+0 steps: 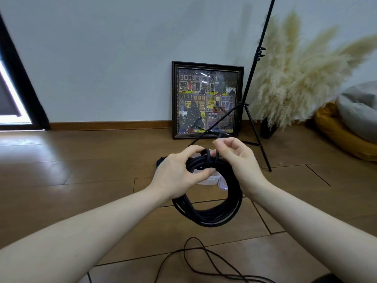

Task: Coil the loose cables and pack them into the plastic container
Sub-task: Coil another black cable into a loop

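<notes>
Hands | my left hand (179,172) grips the black coil (208,193) above the plastic container (210,178) | my right hand (234,158) pinches its end | wrap snug, keep loops together

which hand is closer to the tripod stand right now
Right. The right hand pinches the cable coil just in front of the tripod stand; the left hand grips the coil farther left.
</notes>
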Tool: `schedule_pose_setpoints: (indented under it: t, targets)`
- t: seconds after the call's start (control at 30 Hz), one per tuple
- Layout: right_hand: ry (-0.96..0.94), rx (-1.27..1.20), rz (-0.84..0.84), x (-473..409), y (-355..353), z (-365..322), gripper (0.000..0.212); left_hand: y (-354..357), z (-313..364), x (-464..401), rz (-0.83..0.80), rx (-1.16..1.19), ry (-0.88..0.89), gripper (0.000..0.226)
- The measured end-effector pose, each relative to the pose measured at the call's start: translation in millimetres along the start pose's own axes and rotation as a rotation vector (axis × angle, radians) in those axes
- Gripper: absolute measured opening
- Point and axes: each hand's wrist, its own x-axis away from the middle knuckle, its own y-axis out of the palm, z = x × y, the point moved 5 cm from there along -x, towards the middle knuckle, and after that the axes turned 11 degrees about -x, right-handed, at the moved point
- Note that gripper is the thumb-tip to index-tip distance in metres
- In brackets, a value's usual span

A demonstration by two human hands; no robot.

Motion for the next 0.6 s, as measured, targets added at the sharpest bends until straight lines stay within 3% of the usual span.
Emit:
schedule_pose_setpoints:
  t: [0.3, 0.43, 0.6]
  targets:
    - [-0.048, 0.15, -0.092, 2.3, -6.9, -5.0, 0.018, 5.8, -5.7, -3.0, -0.013, 0.07, -0.041, 0.031]
    - [-0.086, 0.153, -0.038, 1.2, -6.9, -2.5, 0.003, 4.6, -3.5, -2.6, -0.005, 0.052, -0.03, 0.039]
    - [-0.086, 0.096, 0.012, 0.7, -6.2, -3.4, 0.005, 3.9, 1.3, -2.2, -0.014, 0.005, 0.018, 0.035]
